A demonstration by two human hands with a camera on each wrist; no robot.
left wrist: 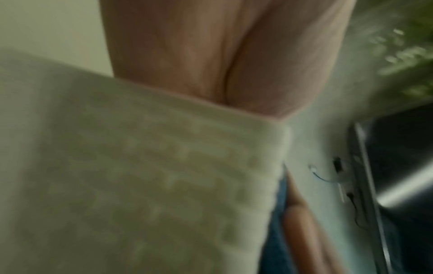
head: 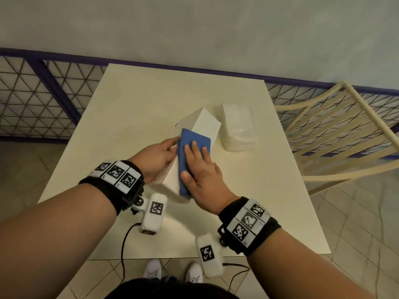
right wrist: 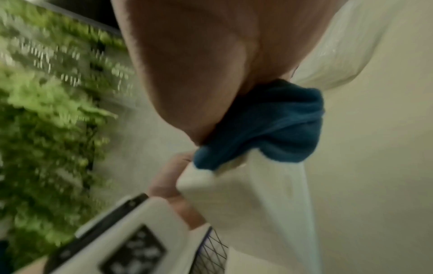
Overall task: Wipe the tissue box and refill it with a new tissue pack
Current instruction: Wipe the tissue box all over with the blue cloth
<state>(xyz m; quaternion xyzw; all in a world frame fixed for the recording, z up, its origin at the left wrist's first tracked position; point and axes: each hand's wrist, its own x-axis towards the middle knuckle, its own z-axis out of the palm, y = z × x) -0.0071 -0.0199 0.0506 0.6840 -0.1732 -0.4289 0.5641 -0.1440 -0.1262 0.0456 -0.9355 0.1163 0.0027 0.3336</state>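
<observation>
The white tissue box (head: 205, 124) stands tilted on one edge on the cream table (head: 151, 93). My left hand (head: 157, 158) grips its left side, thumb on the upper edge. A folded blue cloth (head: 194, 139) lies on the box's slanted upper face, and my right hand (head: 200, 169) presses it down with straight fingers. The left wrist view is blurred: the box's printed face (left wrist: 152, 176) under my palm (left wrist: 211, 55). In the right wrist view the blue cloth (right wrist: 269, 126) is bunched under my right hand (right wrist: 199, 64) on the box (right wrist: 257, 194). The new tissue pack (head: 237, 126), in clear plastic, lies just right of the box.
A cream slatted chair (head: 336, 130) stands at the table's right side. A purple-framed mesh fence (head: 32, 100) runs behind the table against a grey wall. Cables hang from the wrist cameras over the table's near edge. My white shoes show below on the tiled floor.
</observation>
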